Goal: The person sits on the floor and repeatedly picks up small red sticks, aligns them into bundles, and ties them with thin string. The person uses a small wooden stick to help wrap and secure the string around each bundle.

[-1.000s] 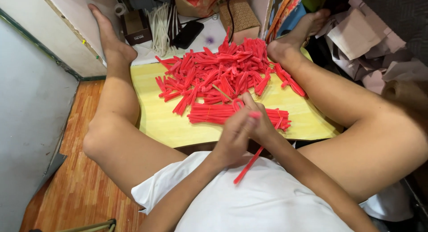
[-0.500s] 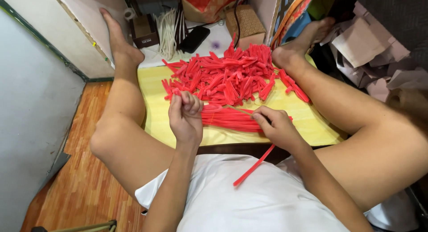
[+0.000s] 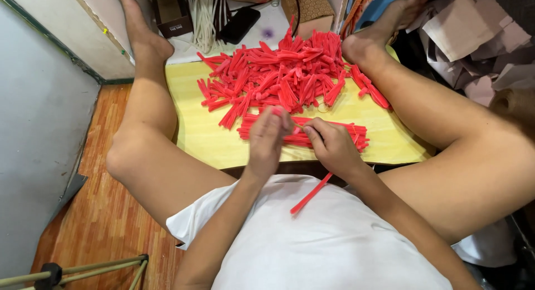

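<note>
A long red strip [image 3: 311, 193] hangs from under the right hand [image 3: 333, 147] down over the white shirt [image 3: 334, 240], its upper end hidden inside the curled fingers, so how it is held there cannot be seen. The left hand [image 3: 266, 138] pinches a small red piece at its fingertips, close against the right hand, and a thin pale thread between them is hard to make out. Both hands are above the yellow surface [image 3: 212, 139], just before a neat row of red strips [image 3: 356, 135] partly covered by them, with the loose heap of red pieces [image 3: 278, 78] farther away, its right edge hidden behind the foot [image 3: 368, 39].
</note>
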